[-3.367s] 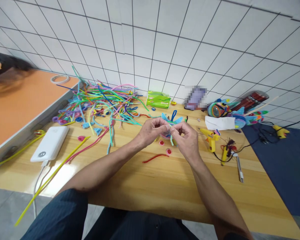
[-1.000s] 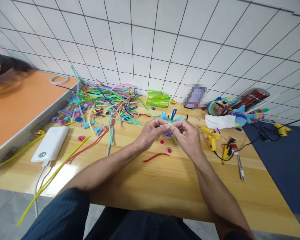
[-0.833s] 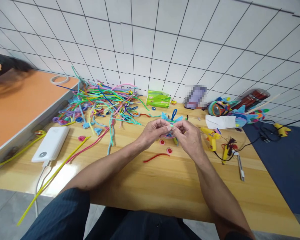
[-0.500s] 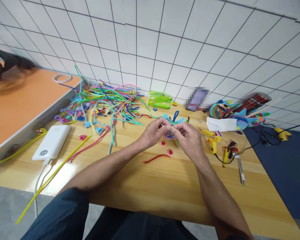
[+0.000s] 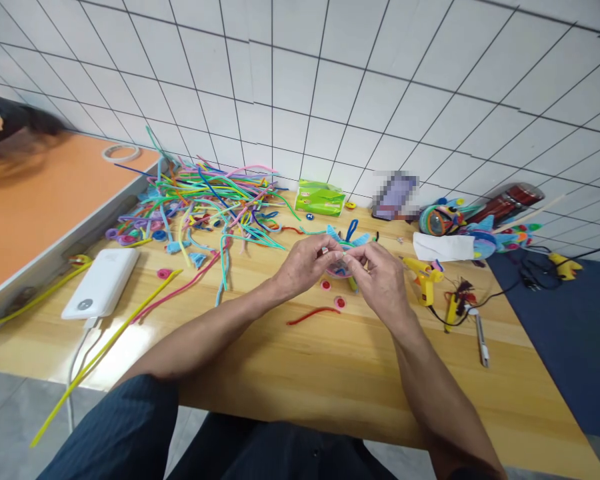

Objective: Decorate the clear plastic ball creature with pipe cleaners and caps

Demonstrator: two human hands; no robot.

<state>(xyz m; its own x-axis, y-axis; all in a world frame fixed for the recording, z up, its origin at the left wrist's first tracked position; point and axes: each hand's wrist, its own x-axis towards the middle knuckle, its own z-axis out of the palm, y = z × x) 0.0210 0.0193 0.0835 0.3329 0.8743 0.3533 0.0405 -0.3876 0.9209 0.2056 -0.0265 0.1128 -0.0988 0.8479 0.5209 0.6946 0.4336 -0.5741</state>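
My left hand and my right hand meet fingertip to fingertip, both pinched on something too small to make out. Just behind and below the fingers is a round craft piece with light blue pointed parts and a dark blue loop, partly hidden by my hands. Two red discs with pale rims, one nearer my hands and one further forward, lie on the wooden table. A short red pipe cleaner rests to their left.
Colourful pipe cleaners are heaped at the back left, near a white power bank. A green tissue pack stands by the wall. Rightward are a yellow glue gun, a cutter, finished crafts and a red bottle.
Both hands hold nearly the same pose, fingertips still together. The view has shifted very slightly; nothing on the table has visibly moved.
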